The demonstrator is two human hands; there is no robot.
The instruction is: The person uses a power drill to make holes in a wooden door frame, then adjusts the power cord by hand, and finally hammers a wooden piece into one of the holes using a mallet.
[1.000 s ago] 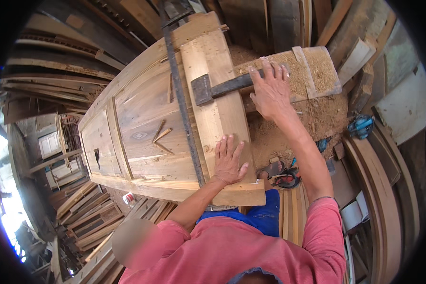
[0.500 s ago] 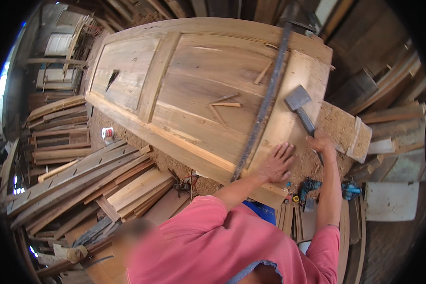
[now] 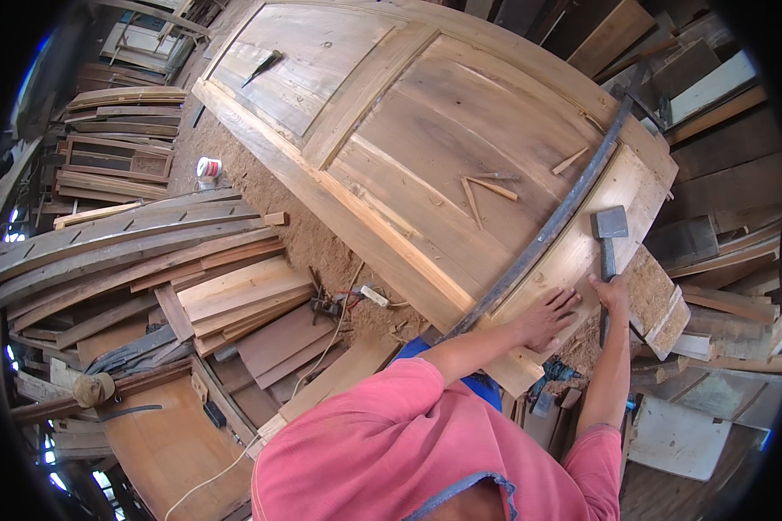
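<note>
A large wooden panelled door (image 3: 347,156) lies in front of me, with a long metal bar clamp (image 3: 554,227) across it near its right end. My left hand (image 3: 549,319) rests open, fingers spread, on the pale end rail at the door's near right corner. My right hand (image 3: 613,293) grips the handle of a mallet (image 3: 610,222). Its dark, blocky head is over the end rail, and whether it touches the wood I cannot tell. Thin wood pieces (image 3: 493,188) lie on the middle panel, and a dark-handled pointed tool (image 3: 263,66) lies on the far left panel.
Stacked boards (image 3: 139,239) fill the left side. A white tub (image 3: 208,168) stands by sawdust at the door's left edge. Near a power strip (image 3: 374,296) run loose cables. A sawdust-covered block (image 3: 656,300) sits beyond my right hand, and a teal power tool (image 3: 558,373) lies below the door.
The whole view has shifted and turned, so the door appears further right. The mallet stays in my right hand, its handle now more upright. My left hand remains on the end rail.
</note>
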